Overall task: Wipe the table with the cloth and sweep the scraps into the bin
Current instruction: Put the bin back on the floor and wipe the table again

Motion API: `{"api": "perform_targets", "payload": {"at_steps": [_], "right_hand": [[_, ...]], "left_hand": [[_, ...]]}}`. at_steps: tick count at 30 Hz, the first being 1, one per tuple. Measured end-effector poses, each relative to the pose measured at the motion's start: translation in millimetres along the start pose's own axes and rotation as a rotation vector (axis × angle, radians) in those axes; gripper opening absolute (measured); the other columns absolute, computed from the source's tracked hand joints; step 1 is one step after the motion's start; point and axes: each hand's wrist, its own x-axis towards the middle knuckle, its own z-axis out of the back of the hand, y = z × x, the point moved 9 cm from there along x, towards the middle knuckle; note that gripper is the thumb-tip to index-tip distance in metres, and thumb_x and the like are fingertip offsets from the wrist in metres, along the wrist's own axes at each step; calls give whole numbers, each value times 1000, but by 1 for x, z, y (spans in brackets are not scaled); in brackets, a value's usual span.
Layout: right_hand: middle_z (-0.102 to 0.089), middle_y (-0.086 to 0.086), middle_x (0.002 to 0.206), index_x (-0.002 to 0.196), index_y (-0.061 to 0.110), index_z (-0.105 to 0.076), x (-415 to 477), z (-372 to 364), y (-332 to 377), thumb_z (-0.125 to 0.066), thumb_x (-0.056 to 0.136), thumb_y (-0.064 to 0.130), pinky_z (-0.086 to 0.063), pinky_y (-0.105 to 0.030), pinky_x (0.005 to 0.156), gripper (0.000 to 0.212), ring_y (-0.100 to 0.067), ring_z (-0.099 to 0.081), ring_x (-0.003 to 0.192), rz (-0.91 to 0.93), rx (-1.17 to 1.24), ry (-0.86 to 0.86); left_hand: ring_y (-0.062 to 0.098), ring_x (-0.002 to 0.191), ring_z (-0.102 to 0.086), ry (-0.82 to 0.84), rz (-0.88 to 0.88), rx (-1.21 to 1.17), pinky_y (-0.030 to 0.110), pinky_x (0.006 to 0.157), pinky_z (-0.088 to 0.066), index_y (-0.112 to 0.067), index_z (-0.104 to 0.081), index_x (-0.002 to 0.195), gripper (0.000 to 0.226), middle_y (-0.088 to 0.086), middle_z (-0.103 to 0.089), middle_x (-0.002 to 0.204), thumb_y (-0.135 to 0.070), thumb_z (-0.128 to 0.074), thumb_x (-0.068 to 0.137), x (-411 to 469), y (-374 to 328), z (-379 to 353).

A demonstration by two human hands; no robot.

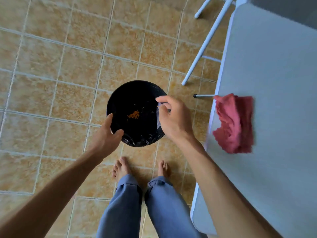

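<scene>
The floor (56,69) is laid in square tan tiles with mottled orange-brown faces and pale grout lines — it fills most of the view. Beyond it, toward the upper right, stand slim white legs of a chair (205,43) — one crossbar joins two of them. Even, soft light, no hard shadows.

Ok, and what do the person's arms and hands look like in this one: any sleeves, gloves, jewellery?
Both forearms are bare as far as the frame shows: no sleeves, gloves, watch or bracelets. No rings are visible on the left hand or the right hand, though motion blur softens detail. Lower down: blue trousers, cuffs rolled, and bare feet.
</scene>
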Motion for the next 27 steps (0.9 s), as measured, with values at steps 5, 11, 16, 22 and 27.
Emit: {"api": "perform_targets", "payload": {"at_steps": [5, 11, 16, 22, 27], "right_hand": [[-75, 6, 102, 101, 21, -74, -38, 166, 25, -54, 92, 14, -47, -29, 85, 23, -19, -65, 97, 110, -186, -612], [-61, -11, 142, 124, 12, -69, -40, 174, -47, -54, 100, 19, -39, -34, 115, 29, -27, -51, 138, 167, -275, -495], [-39, -14, 162, 150, 10, -49, -63, 141, -52, -44, 100, 19, -33, -48, 123, 51, -30, -34, 152, 406, -359, -305], [-42, -14, 160, 153, 12, -44, -35, 140, -59, -70, 92, 21, -27, -54, 125, 66, -35, -38, 149, 739, -636, -26], [-24, -12, 168, 159, 19, -30, 92, 187, -32, -38, 98, 44, -11, -52, 129, 67, -35, -20, 156, 474, -690, -114]], "left_hand": [[26, 126, -56, 24, -73, 31, 50, 103, -48, -30, -40, 146, 66, 9, -57, 140, -43, -52, 83, -40, -45, -18], [21, 111, -64, 40, -268, 32, 34, 96, -49, -26, -47, 144, 50, -2, -65, 124, -31, -53, 95, -90, -112, -83], [20, 121, -61, -106, -330, -114, 42, 104, -47, -26, -43, 144, 45, 2, -62, 135, -29, -49, 99, -129, -142, -130], [16, 151, -20, -432, -467, -28, 38, 120, -25, -9, -30, 152, 55, 5, -26, 162, -13, -43, 99, -185, -172, -160], [29, 153, -11, -502, -530, 210, 50, 121, -14, 2, -26, 152, 59, 14, -17, 164, -7, -43, 96, -205, -175, -211]]}}
